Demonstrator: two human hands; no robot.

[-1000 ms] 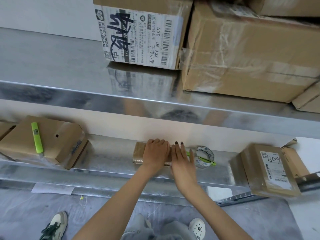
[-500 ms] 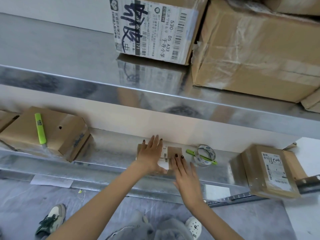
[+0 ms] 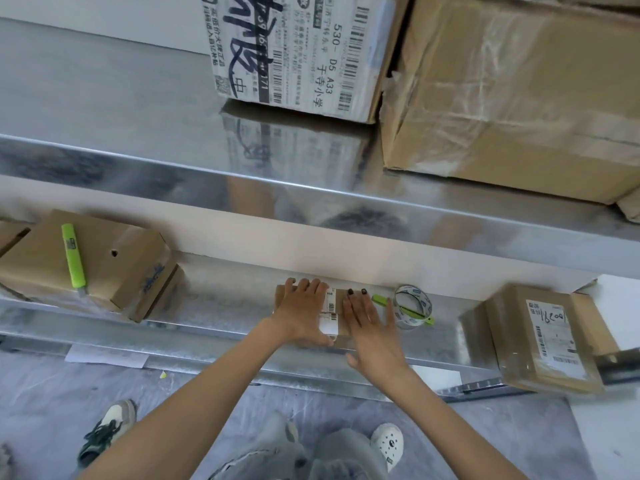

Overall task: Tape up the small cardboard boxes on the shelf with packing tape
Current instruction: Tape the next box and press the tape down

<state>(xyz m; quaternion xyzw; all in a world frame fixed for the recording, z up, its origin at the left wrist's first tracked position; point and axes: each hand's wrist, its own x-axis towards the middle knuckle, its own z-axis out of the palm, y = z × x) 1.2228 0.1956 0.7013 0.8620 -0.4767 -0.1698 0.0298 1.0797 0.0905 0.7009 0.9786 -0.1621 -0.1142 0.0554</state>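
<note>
Small cardboard box (image 3: 337,311) sits on the lower metal shelf (image 3: 221,306), roughly mid-span, close to the back wall. Brown kraft card, low and flat. A white printed label with barcodes runs across its top, visible in the strip between the two hands; the text is too small to read. Most of the top face is covered by the hands, so any tape on the seams cannot be made out.

Left hand (image 3: 303,311): palm down on the left part of the box, fingers extended and slightly spread toward the wall, thumb lying along the near edge by the label. Flat press, not a closed grasp.

Right hand (image 3: 369,323): palm down over the right part of the box, fingers straight and splayed, dark-painted nails at the far edge. Thumb off to the near side. Open and flat; nothing enclosed in it.

Packing tape roll (image 3: 414,306): clear tape, standing on edge just right of the right hand, on the same shelf. A green cutter (image 3: 381,300) lies through and behind it, one end showing at each side.

Other items on the lower shelf: a larger brown box (image 3: 114,271) to the left with a green highlighter-like marker (image 3: 73,259) lying on top; a taped parcel (image 3: 543,337) with a white label to the right, well apart from the hands. Upper shelf (image 3: 311,192) carries two large cartons.
</note>
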